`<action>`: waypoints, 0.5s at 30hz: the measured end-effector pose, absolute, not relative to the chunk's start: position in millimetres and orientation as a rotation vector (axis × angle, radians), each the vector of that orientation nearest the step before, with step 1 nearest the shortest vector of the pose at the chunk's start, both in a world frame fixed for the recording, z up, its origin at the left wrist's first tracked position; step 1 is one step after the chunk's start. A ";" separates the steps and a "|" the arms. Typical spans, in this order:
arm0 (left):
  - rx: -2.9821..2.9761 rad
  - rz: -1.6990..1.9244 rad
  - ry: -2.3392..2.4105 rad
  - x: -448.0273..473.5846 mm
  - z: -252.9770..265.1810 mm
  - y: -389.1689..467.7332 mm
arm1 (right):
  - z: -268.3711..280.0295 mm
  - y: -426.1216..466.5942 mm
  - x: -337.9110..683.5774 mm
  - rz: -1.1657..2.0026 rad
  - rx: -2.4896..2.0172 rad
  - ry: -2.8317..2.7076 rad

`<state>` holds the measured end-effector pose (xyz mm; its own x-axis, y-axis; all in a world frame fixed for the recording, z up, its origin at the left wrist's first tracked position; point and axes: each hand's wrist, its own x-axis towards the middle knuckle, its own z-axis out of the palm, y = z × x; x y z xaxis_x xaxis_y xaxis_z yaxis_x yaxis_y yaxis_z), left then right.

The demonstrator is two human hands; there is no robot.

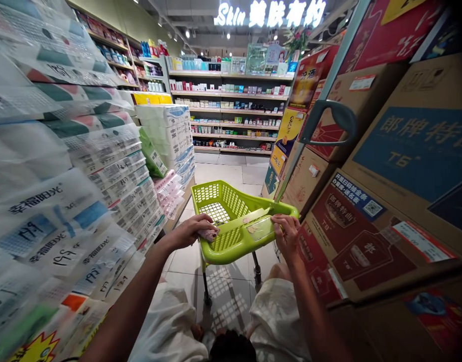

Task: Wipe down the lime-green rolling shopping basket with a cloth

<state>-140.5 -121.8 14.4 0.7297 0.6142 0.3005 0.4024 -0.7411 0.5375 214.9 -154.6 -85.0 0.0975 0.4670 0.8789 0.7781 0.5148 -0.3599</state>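
Observation:
In front of me stands a lime-green plastic shopping cart (231,254) with a lattice basket that looks bare inside. My left hand (198,229) rests at the cart's left rim, its fingers closed on a small crumpled pinkish bundle (209,234), perhaps cloth or tissue. At the right end of the handle, my right hand (285,231) curls its fingers over the green edge. Just beyond that hand a slim grey pole (292,177) rises at a slant. A grey-blue loop handle (333,123) is fixed to it; whether the pole belongs to the cart, I cannot tell.
Stacked packs of tissue paper (113,171) with handwritten prices line the left side. Cardboard liquor boxes (370,221) are piled close on the right. Tiled floor (228,173) runs between them to cosmetics shelves (231,94) under a lit sign (270,14).

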 end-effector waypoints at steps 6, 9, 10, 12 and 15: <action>2.523 0.304 0.643 -107.6 6.3 -81.1 | -82.6 -157.6 209.4 -0.253 -1.130 -1.529; 2.563 0.228 0.583 -83.9 0.0 -60.0 | -79.7 -158.7 205.2 -0.248 -1.125 -1.522; 2.582 0.201 0.571 -73.3 -0.4 -53.0 | -78.9 -158.2 204.0 -0.251 -1.117 -1.519; 2.616 0.143 0.577 -48.2 1.7 -39.9 | -77.8 -156.4 201.6 -0.256 -1.104 -1.513; 2.541 0.096 0.697 -6.9 10.2 -23.7 | -77.9 -152.3 196.8 -0.255 -1.093 -1.513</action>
